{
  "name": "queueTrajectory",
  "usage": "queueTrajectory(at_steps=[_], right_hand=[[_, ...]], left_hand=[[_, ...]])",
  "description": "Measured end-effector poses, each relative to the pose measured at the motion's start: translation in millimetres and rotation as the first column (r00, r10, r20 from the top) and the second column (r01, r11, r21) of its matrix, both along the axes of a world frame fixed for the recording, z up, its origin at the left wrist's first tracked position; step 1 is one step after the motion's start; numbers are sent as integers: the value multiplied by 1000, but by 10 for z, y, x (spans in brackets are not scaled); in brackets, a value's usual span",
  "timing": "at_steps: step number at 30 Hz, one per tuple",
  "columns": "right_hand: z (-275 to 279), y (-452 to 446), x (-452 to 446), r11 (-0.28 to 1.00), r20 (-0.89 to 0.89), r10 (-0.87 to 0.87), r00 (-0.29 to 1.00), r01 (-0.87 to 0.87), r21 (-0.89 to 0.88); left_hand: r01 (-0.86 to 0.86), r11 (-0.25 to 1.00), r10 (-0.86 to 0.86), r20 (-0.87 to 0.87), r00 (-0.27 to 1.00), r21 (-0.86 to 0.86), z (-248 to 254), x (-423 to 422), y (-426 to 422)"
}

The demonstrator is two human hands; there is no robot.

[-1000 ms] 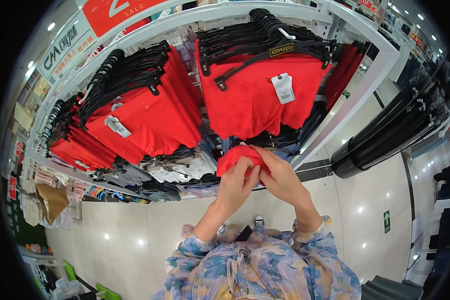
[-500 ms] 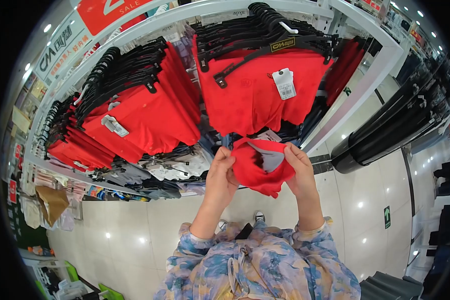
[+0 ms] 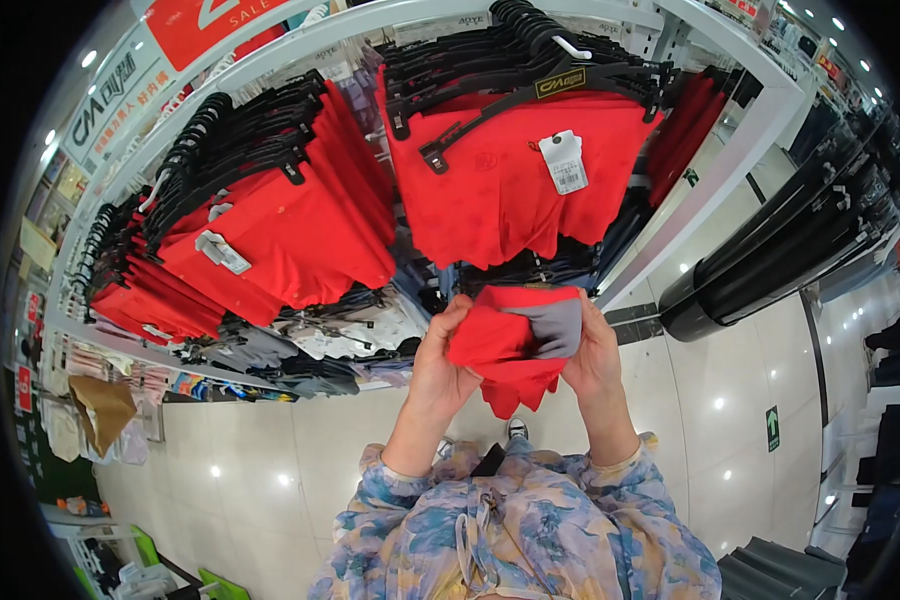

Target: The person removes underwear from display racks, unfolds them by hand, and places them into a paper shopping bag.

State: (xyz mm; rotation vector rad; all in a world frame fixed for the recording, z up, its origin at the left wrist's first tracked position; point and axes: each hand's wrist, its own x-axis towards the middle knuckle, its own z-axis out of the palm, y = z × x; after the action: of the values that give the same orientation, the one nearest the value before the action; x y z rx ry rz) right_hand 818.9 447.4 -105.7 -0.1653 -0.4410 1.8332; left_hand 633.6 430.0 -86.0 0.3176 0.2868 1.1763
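Note:
A pair of red underpants (image 3: 495, 335) with a grey inner panel is stretched between my two hands in front of the rack. My left hand (image 3: 440, 355) grips its left edge, thumb on top and fingers curled behind. At the right edge, beside the grey part, my right hand (image 3: 595, 355) holds the cloth the same way. The lower end of the garment droops between my wrists. Just beyond it hang red underpants (image 3: 520, 180) on black clip hangers, with a white price tag (image 3: 565, 162) on the front pair.
More red underpants (image 3: 280, 240) hang in rows to the left on the white rack frame (image 3: 760, 125). Darker garments lie below them. A black cylinder (image 3: 715, 295) stands at the right. Tiled floor (image 3: 270, 450) surrounds my feet, with a green arrow sign (image 3: 773, 428) on it.
The underpants have come slightly down and turned, so more of the grey inside shows on the right. Both hands keep hold, with the right hand now lower along the edge.

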Motion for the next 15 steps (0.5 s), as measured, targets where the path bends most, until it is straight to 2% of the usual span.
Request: queueTrajectory(at_steps=[1, 3, 7, 9, 10, 11, 12, 13, 15], right_hand=[[-26, 16, 5, 1000, -20, -5, 1000, 4, -12], [-64, 33, 18, 1000, -40, -9, 999, 8, -25], [-29, 31, 12, 999, -35, -20, 999, 18, -48], [18, 30, -2, 997, 0, -35, 999, 35, -74], [31, 37, -7, 996, 23, -44, 999, 46, -79], [36, 42, -13, 995, 45, -53, 998, 57, -84], [1, 51, -16, 995, 45, -51, 998, 54, -85], [-38, 67, -24, 999, 23, -23, 999, 24, -42], [-75, 67, -20, 1000, 3, 7, 1000, -7, 2]], left_hand=[[0, 1000, 0, 0, 1000, -2, 14, 8, -6], [-12, 1000, 9, -105, 994, -22, 58, 27, -21], [22, 1000, -23, -88, 996, -13, -66, 25, -27], [1, 1000, 5, -247, 969, 25, -34, 63, -50], [-2, 1000, 8, -247, 969, 24, -30, 86, -64], [37, 995, 16, -497, 868, 95, -27, 110, -78], [93, 984, 43, -709, 703, 153, -28, 118, -88], [92, 984, 44, -710, 703, 152, -80, 106, -80], [332, 932, -46, -863, 503, 144, -259, 69, -45]])
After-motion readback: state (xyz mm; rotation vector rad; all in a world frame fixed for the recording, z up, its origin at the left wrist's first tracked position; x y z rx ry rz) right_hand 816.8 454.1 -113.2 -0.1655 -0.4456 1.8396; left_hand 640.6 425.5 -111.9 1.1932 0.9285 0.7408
